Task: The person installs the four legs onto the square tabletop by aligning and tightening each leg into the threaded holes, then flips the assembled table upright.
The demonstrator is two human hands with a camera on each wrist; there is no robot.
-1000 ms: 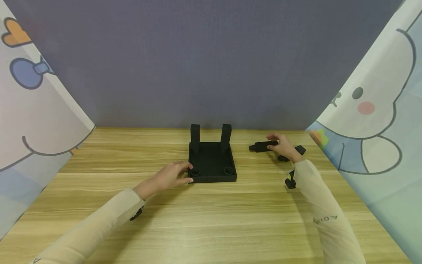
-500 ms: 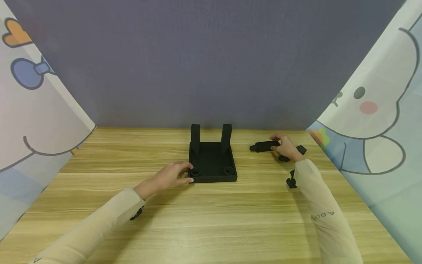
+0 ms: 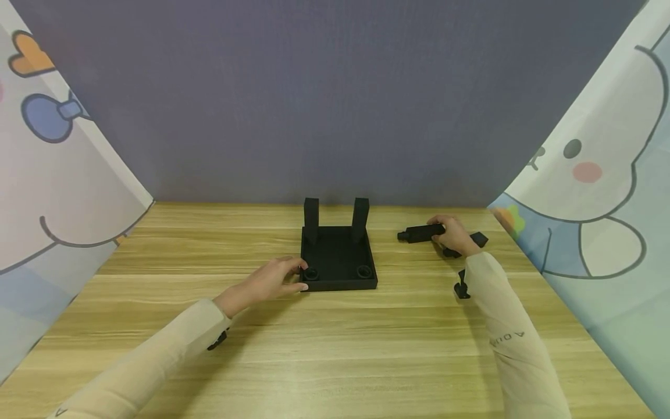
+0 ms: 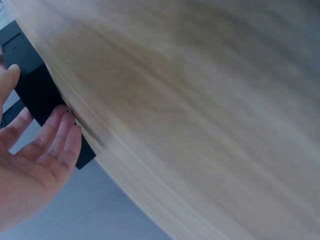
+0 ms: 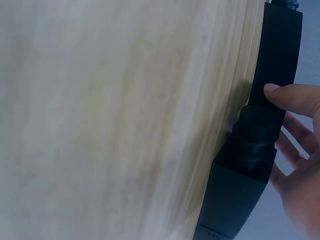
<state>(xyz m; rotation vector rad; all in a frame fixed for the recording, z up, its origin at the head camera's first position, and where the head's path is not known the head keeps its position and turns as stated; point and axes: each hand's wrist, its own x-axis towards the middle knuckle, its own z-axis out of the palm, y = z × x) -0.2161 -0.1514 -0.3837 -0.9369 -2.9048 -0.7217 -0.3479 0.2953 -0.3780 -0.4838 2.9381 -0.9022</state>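
In the head view, a black square tray [image 3: 337, 285] stands on the table, with two upright posts [image 3: 311, 220] at its back corners and two round rings [image 3: 363, 271] at its front corners. My left hand [image 3: 269, 281] touches the tray's front left corner, its thumb at the front and its fingers along the left side. To the right, my right hand [image 3: 453, 234] holds a black square post [image 3: 420, 234] with a stepped round end between thumb and fingers. Under that hand lies a similar black post [image 5: 232, 195], its round end close to the held one in the right wrist view.
Beside my right sleeve lies a small black piece [image 3: 462, 288], partly covered. Another small black piece [image 3: 217, 340] shows by my left sleeve. A grey panel [image 3: 324, 105] stands behind the wooden table [image 3: 335, 349], with cartoon-printed panels on both sides.
My right hand has settled around the right part of the black post, its fingers drawn closer. The post looks barely moved. My left hand and the tray stay in place.
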